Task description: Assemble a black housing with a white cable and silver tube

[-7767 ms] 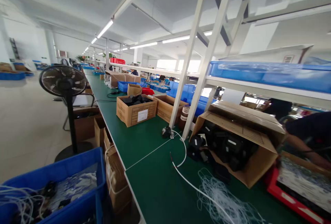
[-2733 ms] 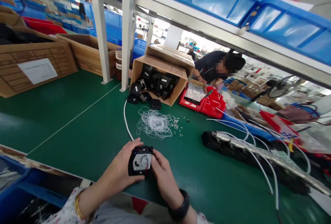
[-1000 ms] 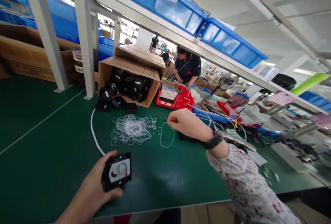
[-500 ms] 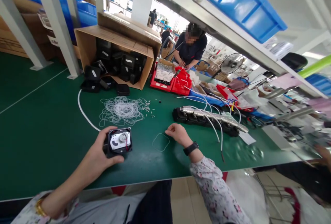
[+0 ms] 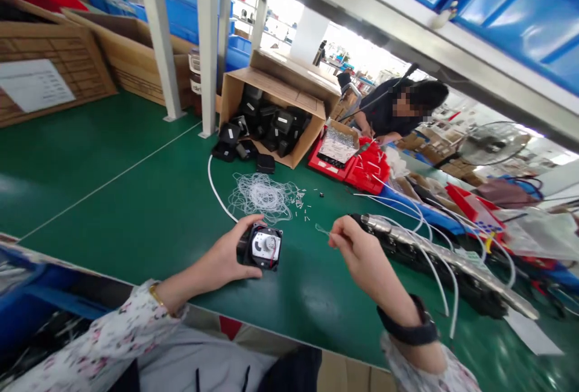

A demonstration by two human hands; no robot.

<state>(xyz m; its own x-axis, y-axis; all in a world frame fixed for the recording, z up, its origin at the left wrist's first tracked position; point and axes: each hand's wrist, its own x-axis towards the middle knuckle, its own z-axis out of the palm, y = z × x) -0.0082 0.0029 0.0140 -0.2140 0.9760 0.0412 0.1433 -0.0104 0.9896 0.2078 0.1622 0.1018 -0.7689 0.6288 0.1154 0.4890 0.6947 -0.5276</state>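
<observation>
My left hand (image 5: 221, 259) is closed around the side of a square black housing (image 5: 266, 248). Its open face shows a white plate with a small round motor and red and black wires. A white cable (image 5: 214, 190) runs from behind the housing up to the left. My right hand (image 5: 362, 253), wearing a black watch, pinches a thin clear sealing ring (image 5: 321, 229) above the table. A tangled heap of similar clear rings (image 5: 261, 194) lies beyond my hands, with small screws (image 5: 299, 200) scattered on its right.
A cardboard box (image 5: 312, 99) on its side holds several black housings. Red bins (image 5: 332, 170) stand right of it. A long dark bar with a silvery top (image 5: 434, 253) and white cables lies at right. A co-worker (image 5: 389, 105) leans over beyond the bins. Metal posts (image 5: 208, 48) rise at left.
My right hand has lifted the clear ring off the table and brought it up. The left hand still holds the housing. The view has swung to the left.
</observation>
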